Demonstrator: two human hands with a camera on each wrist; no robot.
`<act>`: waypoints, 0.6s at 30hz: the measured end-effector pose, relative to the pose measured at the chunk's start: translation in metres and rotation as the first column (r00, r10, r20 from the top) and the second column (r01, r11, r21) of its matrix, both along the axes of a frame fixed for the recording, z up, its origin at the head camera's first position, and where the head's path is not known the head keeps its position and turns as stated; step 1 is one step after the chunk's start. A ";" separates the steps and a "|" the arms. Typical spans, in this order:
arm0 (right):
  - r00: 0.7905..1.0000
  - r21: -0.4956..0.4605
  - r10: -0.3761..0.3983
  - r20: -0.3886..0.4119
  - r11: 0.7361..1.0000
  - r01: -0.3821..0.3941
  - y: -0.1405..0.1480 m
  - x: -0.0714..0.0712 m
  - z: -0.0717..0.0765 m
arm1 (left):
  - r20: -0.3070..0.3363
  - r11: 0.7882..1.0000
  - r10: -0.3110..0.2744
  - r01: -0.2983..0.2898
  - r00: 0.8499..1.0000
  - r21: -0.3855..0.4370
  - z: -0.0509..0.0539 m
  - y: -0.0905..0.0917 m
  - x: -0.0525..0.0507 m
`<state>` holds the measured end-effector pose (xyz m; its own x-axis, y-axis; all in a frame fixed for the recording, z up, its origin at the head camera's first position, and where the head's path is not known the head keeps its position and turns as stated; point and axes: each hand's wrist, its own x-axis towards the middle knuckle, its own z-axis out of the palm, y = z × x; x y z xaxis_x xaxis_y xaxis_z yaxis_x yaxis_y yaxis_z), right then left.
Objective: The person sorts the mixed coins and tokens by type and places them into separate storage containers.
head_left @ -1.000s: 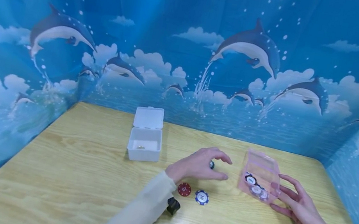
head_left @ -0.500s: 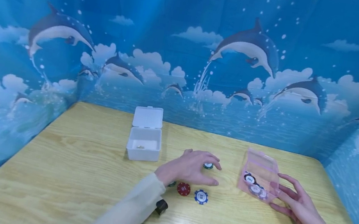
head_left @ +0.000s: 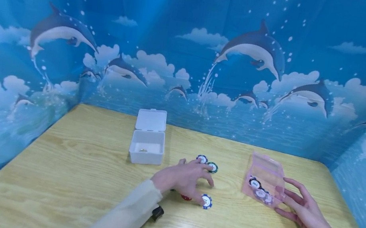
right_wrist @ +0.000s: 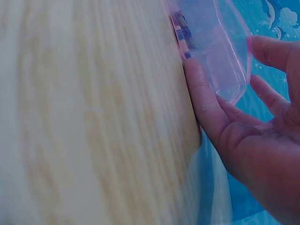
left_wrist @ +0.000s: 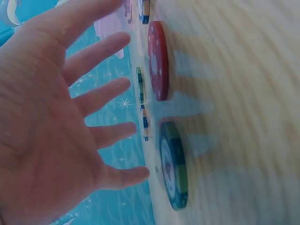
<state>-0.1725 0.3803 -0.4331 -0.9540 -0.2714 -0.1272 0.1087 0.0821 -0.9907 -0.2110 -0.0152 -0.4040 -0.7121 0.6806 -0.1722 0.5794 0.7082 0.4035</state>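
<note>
My left hand [head_left: 182, 177] is spread low over several poker chips, palm down, holding nothing. Its thumb tip is at a blue-and-white chip [head_left: 206, 202], and other fingertips reach a second blue chip [head_left: 202, 158] and a green chip [head_left: 212, 167]; contact is unclear. Beneath it a red chip [left_wrist: 158, 61] and another green chip [left_wrist: 173, 166] lie flat, mostly hidden in the head view. My right hand [head_left: 311, 216] holds the right end of an open, translucent pink plastic box [head_left: 268, 170], thumb and fingers on its sides. Several chips [head_left: 260, 192] lie inside.
An open white lidded box [head_left: 145, 158] stands at the back left, with a small gold-coloured item [head_left: 143, 150] inside. The wooden table [head_left: 60, 174] ends at a dolphin-print curtain [head_left: 193, 51] behind and at the sides.
My left hand has drawn left and nearer, uncovering the far blue and green chips and coming over the red chip. My right hand and the pink box stay in place.
</note>
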 end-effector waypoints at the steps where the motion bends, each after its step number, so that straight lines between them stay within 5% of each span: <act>1: 1.000 -0.003 0.001 -0.001 1.000 -0.001 0.000 0.000 0.000 | 0.014 1.000 0.001 -0.001 1.000 -0.004 -0.001 -0.001 0.001; 18: 1.000 -0.009 0.010 -0.004 1.000 -0.010 0.001 0.000 0.000 | 0.054 1.000 -0.008 0.008 0.998 -0.003 -0.003 -0.003 0.004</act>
<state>-0.1726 0.3810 -0.4334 -0.9518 -0.2817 -0.1212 0.1044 0.0740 -0.9918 -0.2073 -0.0185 -0.4067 -0.6960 0.6857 -0.2130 0.5624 0.7051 0.4320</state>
